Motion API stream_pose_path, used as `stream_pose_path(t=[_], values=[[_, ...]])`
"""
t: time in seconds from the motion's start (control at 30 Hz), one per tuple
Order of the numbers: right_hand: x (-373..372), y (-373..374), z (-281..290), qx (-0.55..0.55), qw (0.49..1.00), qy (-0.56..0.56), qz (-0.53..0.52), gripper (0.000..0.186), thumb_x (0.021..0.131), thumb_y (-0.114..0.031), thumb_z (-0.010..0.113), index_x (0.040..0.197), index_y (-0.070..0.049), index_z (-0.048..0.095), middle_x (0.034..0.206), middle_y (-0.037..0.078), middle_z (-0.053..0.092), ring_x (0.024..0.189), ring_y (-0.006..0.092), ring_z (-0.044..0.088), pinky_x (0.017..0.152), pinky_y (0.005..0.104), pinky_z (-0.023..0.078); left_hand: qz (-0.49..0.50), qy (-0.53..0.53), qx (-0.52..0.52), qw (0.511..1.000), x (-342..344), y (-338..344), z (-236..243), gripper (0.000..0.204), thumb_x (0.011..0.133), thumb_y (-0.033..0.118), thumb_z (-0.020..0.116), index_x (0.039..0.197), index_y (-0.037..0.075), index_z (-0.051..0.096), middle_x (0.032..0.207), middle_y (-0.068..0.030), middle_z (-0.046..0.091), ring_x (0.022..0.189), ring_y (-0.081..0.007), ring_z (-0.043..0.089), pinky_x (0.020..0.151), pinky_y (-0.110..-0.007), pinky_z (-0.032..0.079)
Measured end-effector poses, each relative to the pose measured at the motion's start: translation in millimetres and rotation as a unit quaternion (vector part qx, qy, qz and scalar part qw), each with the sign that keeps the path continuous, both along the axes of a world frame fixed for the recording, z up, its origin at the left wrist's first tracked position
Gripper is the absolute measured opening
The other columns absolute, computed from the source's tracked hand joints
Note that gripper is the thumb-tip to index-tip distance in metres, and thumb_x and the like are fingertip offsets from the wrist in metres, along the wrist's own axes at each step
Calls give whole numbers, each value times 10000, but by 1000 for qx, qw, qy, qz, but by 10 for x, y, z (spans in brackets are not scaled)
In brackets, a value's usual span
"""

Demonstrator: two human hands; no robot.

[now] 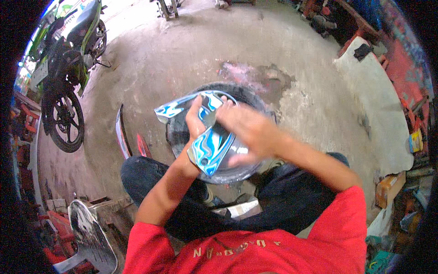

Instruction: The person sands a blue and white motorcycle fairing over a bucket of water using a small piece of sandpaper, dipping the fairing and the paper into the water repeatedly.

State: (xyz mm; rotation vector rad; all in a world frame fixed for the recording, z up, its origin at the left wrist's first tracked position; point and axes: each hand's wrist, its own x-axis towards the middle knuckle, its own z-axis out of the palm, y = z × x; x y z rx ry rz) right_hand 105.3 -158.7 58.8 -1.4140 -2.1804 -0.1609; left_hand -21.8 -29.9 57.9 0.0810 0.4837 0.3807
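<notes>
A curved, angular panel (211,149) with a glossy swirl pattern in blue, white and silver is held above a round black basin (179,142). My left hand (195,119) grips the panel at its middle, thumb up along it and the other fingers mostly hidden. Across the panel's right side lies my right hand (253,132), blurred by motion. Its fingertips touch the panel near the upper bend, and its thumb is apart below. Whether anything is under those fingers I cannot tell. The basin stands between my bent knees, its inside dark and shiny.
Left of the basin, a long thin curved piece (121,132) and a red piece (143,145) lie on the concrete floor. A motorbike (68,77) stands at the far left. A scuffed chair (93,237) is at lower left. A pale board (374,91) lies right.
</notes>
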Motion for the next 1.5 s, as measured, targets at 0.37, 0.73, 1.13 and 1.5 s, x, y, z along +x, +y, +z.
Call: stream_pose_path(t=[0.37,0.73,1.13,1.5], values=[[-318,-141,209,-45,994,27,93,1132,808,-778,591,1461,124,390,1473,308,465,1384,436,464,1171,508,353,11,-170,-3,985,52,229,-494,600,984,503,515,1261,-26,572,1139,-187,665,1087,-344,637,1062,-521,461],[-47,-151,138,-55,997,-23,52,860,841,-572,692,1548,-160,426,1582,274,341,1474,427,346,1184,564,312,22,-87,63,994,66,192,-292,661,987,574,459,1227,-33,568,1160,-206,653,1099,-349,625,1026,-468,482],[415,-8,166,41,994,0,106,423,921,-130,585,1336,-71,635,1408,157,610,1277,332,607,1077,461,498,27,-107,97,989,20,206,-277,593,998,515,484,1182,-40,586,1092,-199,658,1046,-339,635,995,-481,509],[243,33,63,38,998,6,56,401,925,-118,556,1310,-21,614,1320,179,654,1221,314,649,1046,419,527,32,-76,94,992,29,155,-288,558,973,514,548,1101,-24,626,1018,-164,689,960,-312,662,946,-467,529]])
